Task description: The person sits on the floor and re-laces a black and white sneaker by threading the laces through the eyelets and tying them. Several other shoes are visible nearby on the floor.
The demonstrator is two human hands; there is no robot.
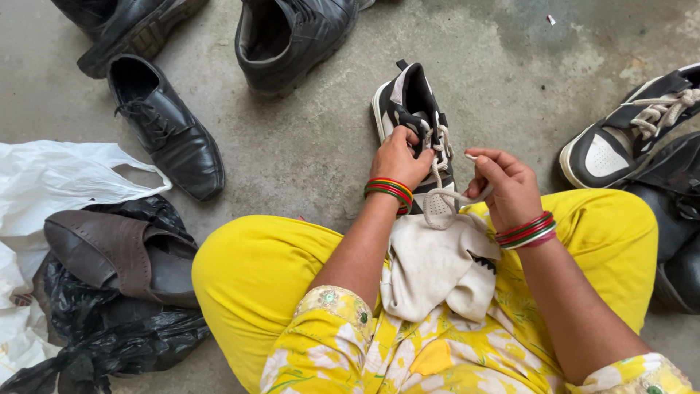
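Note:
A black and white sneaker (406, 102) stands on the concrete floor in front of my knees, toe toward me. My left hand (397, 155) grips the sneaker's upper by the lace holes. My right hand (508, 184) pinches the end of its white shoelace (446, 191), which loops between both hands. A dirty white cloth (437, 266) lies over my lap under the hands. Both wrists wear red, green and white bangles.
A matching sneaker (627, 131) lies at right beside dark boots (674, 233). Black leather shoes (168, 128) and a boot (292, 40) sit at the top. A brown shoe (117, 252) rests on a black plastic bag, with a white plastic bag (51, 179) at left.

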